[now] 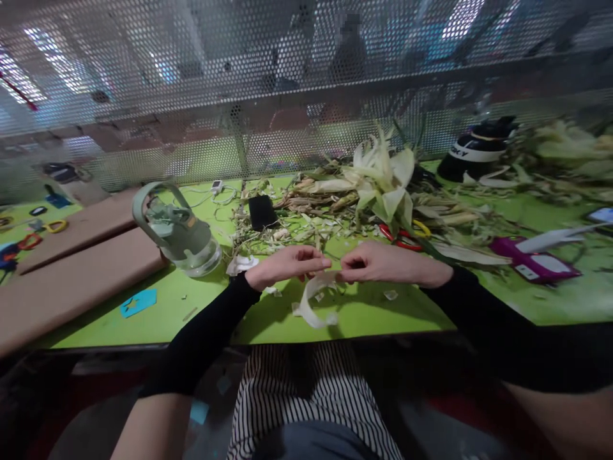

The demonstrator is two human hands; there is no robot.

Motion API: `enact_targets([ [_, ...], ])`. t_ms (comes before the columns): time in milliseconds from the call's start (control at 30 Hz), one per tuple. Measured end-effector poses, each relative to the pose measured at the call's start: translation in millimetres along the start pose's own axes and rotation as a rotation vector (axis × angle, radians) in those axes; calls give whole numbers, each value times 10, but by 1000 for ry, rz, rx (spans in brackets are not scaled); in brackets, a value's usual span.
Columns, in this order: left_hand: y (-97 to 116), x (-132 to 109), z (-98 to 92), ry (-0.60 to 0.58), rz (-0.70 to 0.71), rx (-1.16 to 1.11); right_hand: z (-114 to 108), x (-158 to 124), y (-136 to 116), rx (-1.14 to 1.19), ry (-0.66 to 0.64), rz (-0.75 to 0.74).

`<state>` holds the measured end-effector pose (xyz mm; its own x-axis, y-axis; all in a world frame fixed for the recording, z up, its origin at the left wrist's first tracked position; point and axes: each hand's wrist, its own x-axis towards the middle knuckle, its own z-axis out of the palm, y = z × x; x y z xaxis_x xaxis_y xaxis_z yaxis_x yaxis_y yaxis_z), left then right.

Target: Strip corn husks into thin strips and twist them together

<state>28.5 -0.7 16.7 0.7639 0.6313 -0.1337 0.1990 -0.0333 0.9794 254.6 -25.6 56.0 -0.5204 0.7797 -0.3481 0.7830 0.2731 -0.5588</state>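
My left hand [290, 263] and my right hand [383, 262] meet over the green table [373, 313], fingertips almost touching. Both pinch a pale strip of corn husk [316, 300] that curls down from between them and rests on the table. Both arms wear black sleeves. Just behind my hands lies a heap of corn husks [378, 185] with red-handled scissors [400, 239] at its front edge.
A green-handled clear water jug [179, 233] stands at the left beside cardboard sheets [71, 281]. A black phone [262, 211] lies behind the hands. A purple box [534, 262] sits at right, a dark cap [476, 156] farther back. A perforated metal screen [287, 96] walls off the table's back.
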Motion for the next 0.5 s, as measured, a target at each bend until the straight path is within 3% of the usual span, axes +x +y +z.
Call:
enact_targets([
  [100,-57,36,33,-84,-70,83,59,59,-38,-162,-64,15],
  [200,-83,50,69,-182,-119,20,42,109,-29,-128,-41,17],
  [300,-91,47,61,-123,-99,-82,-85,95,149,-45,168,131],
  [367,-88,38,48,-64,-68,-90,-190,39,351,-269,395,343],
  [500,-76,15,56,16,0,-83,-338,-100,751,-421,485,584],
])
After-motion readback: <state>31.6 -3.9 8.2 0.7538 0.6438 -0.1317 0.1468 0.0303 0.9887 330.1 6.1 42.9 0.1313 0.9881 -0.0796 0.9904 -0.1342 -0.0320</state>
